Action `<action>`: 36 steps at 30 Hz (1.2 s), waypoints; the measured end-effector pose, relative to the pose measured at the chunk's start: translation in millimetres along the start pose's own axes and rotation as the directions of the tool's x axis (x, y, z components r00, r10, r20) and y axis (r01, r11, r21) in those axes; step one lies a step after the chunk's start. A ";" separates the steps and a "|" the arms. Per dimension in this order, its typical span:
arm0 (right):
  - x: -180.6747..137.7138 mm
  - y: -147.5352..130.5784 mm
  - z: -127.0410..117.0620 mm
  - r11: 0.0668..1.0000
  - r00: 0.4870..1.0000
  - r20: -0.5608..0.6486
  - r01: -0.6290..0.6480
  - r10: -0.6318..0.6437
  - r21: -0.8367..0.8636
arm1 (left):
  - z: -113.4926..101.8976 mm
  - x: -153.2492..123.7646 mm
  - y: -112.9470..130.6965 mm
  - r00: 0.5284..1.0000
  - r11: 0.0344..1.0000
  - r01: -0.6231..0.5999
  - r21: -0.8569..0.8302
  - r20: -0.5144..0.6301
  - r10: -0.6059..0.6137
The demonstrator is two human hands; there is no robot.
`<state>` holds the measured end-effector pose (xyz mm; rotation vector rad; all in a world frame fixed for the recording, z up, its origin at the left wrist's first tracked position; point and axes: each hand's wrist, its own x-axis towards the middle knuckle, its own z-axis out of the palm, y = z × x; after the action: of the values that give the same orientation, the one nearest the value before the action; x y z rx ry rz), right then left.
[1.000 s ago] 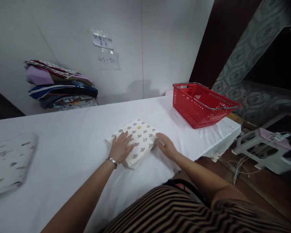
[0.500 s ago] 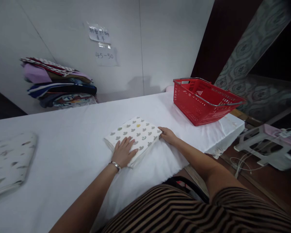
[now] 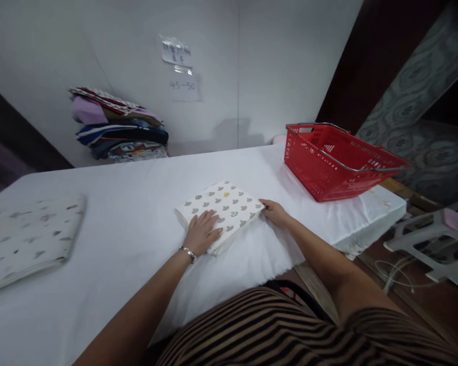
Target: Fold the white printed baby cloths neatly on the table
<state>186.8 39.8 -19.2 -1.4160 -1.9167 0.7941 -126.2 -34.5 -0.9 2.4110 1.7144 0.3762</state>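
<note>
A folded white cloth (image 3: pixel 229 203) printed with grey, green and yellow shapes lies on the table in front of me. My left hand (image 3: pixel 203 232), with a silver band at the wrist, rests flat on its near left part, fingers spread. At the cloth's right corner, my right hand (image 3: pixel 275 212) pinches the edge between thumb and fingers. Farther left lies a second folded white cloth (image 3: pixel 34 231) with a scattered dark print, touched by neither hand.
A red basket (image 3: pixel 336 165) with metal handles stands on the right end of the white-covered table (image 3: pixel 130 203). Folded clothes (image 3: pixel 122 127) are piled by the back wall under paper signs (image 3: pixel 183 84). A white plastic stool (image 3: pixel 435 239) and cables are on the floor at right.
The view has turned slightly left, so everything appears shifted to the right. Both hands keep their places on the cloth, which looks unchanged.
</note>
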 end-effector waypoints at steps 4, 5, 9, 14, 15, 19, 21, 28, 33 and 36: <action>4.4 -12.3 -8.2 0.918 0.955 0.116 -0.294 0.272 0.265 | -13.9 8.4 -21.6 0.952 0.977 0.195 -0.081 -0.223 -0.209; 8.0 -15.7 -10.1 0.899 0.939 0.142 -0.342 0.314 0.274 | -17.6 13.5 -30.7 0.925 0.957 0.273 -0.099 -0.245 -0.289; 29.4 -30.5 -11.3 0.903 0.907 0.179 -0.407 0.381 0.140 | -30.7 37.8 -66.9 0.841 0.838 0.516 -0.177 -0.085 -0.535; 56.2 -40.7 -2.0 0.912 0.892 0.196 -0.406 0.408 -0.048 | -42.5 59.6 -87.9 0.810 0.787 0.585 -0.197 0.103 -0.577; 60.0 -40.4 -0.2 0.911 0.887 0.210 -0.404 0.412 -0.081 | -44.3 62.6 -89.9 0.812 0.788 0.583 -0.196 0.127 -0.569; 73.3 -35.0 1.2 0.913 0.854 0.324 -0.395 0.407 -0.106 | -49.1 68.9 -98.9 0.798 0.774 0.599 -0.203 0.235 -0.556; 84.8 -34.4 -2.4 0.923 0.849 0.369 -0.375 0.378 -0.081 | -49.5 66.2 -102.2 0.779 0.753 0.621 -0.219 0.281 -0.561; 175.8 -55.3 -5.7 0.933 0.966 0.212 -0.066 0.148 -0.353 | -35.3 33.4 -72.4 0.720 0.665 0.683 -0.302 0.436 -0.541; 206.7 -72.1 25.1 0.866 0.972 0.210 0.017 0.102 -0.500 | -22.2 23.7 -41.4 0.763 0.724 0.639 -0.259 0.335 -0.553; 188.5 -86.6 47.9 0.838 0.975 0.221 0.102 0.022 -0.536 | -21.6 21.8 -35.2 0.766 0.726 0.639 -0.255 0.299 -0.569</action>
<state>54.6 195.3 41.2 -1.6560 -2.4727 0.3987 -157.5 -2.6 12.6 1.4662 2.0130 0.2866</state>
